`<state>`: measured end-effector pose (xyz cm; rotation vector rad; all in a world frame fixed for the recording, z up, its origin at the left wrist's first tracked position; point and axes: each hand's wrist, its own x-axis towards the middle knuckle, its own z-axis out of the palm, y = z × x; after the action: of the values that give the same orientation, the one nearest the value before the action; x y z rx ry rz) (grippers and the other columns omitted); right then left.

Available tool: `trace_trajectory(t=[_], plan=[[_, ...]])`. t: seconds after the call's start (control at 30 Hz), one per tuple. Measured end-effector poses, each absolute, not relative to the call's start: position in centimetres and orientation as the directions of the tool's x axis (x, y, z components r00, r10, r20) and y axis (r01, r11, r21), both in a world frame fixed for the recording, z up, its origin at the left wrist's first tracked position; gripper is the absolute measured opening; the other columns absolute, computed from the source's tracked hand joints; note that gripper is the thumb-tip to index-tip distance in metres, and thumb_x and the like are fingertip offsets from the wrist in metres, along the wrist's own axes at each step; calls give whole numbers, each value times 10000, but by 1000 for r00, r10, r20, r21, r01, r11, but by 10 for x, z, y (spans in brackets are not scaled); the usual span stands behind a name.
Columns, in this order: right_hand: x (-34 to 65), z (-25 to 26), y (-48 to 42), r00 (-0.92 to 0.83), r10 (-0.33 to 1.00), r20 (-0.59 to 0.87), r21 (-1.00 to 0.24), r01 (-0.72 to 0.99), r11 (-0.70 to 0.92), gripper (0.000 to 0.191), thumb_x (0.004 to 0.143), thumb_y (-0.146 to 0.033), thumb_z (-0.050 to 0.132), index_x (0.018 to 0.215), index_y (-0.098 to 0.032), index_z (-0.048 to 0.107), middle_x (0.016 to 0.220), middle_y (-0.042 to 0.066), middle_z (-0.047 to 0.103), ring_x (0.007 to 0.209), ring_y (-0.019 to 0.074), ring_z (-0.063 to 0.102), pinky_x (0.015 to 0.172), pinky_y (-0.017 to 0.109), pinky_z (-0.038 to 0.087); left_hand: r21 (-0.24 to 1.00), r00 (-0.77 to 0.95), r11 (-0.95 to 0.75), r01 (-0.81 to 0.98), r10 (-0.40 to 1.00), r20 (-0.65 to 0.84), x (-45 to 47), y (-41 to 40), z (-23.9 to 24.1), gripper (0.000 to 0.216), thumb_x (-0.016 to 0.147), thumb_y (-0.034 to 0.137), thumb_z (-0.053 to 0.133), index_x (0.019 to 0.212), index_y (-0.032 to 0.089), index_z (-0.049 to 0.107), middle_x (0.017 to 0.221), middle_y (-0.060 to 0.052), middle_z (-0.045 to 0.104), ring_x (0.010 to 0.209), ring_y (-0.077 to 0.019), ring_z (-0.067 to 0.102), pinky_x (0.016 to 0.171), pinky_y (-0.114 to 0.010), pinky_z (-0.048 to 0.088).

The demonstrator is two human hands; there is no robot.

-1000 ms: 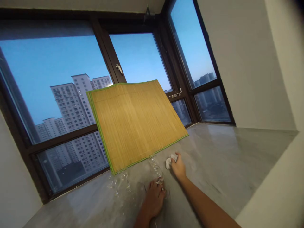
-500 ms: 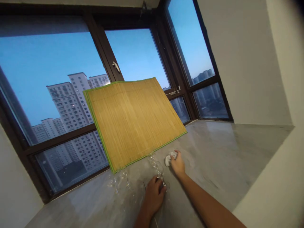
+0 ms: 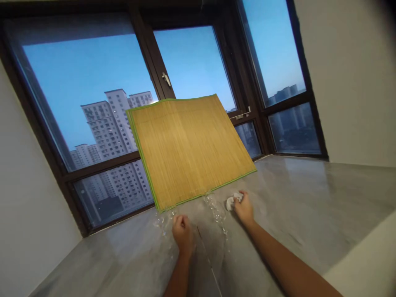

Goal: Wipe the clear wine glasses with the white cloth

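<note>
My right hand (image 3: 244,209) is closed on a small crumpled white cloth (image 3: 230,203) on the grey stone sill. My left hand (image 3: 182,232) has its fingers curled together, and motion blurs it; what they hold, if anything, is hidden. Just beyond it stand some clear glass pieces (image 3: 159,221), seemingly stemmed glasses. More clear glassware (image 3: 215,209) forms a row between my two hands, close to the white cloth. A thin dark stick or cord (image 3: 204,248) lies on the sill between my forearms.
A large yellow bamboo mat (image 3: 193,148) with green edging leans upright against the window behind the glassware. The grey sill (image 3: 297,198) reaches to the dark window frame (image 3: 253,99). Walls (image 3: 346,90) close in on both sides.
My left hand has moved left, away from the right row of glassware to the left group. The right hand stays at the white cloth. The view has turned slightly left.
</note>
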<state>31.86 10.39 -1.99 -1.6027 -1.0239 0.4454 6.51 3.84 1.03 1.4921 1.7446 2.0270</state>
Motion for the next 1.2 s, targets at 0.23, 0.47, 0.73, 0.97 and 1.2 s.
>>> trace_trajectory(t=[0.23,0.47,0.73,0.97,1.2], plan=[[320,-27,109,548,798,250,-917,399,13,470,871,-364,431,1308,-192,441,952,93,682,873,256,650,764,347,457,961,-944,-205,186,233,233,-5,49,8,327,733,225,573,1022,264,422,1026,-47,440,1047,-270,519,900,-415,419],[322,-32,113,544,788,288,-909,414,47,498,840,-380,454,1291,-168,461,928,101,681,842,252,639,747,336,454,969,-820,-238,-60,565,88,-27,69,-9,550,656,172,615,1131,272,357,962,11,540,651,-152,632,552,-264,420],[322,-31,111,559,784,269,-925,378,48,517,830,-388,460,1294,-161,468,927,108,681,831,256,638,749,351,464,955,-737,-240,-175,675,34,-26,69,-16,340,695,215,579,1005,243,444,750,56,498,552,-98,533,489,-191,363],[323,-31,112,565,778,274,-930,363,64,504,823,-376,464,1286,-179,469,935,98,672,879,269,635,772,363,468,947,-702,-260,-188,710,56,-26,48,-18,300,676,301,554,943,253,425,685,76,442,519,-98,486,523,-223,422],[323,-29,111,571,771,282,-939,331,98,504,801,-385,482,1256,-166,488,887,90,649,814,265,617,764,376,464,948,-649,-316,-46,731,212,-21,30,-15,286,638,356,545,895,237,506,575,89,413,476,-110,421,491,-218,351]])
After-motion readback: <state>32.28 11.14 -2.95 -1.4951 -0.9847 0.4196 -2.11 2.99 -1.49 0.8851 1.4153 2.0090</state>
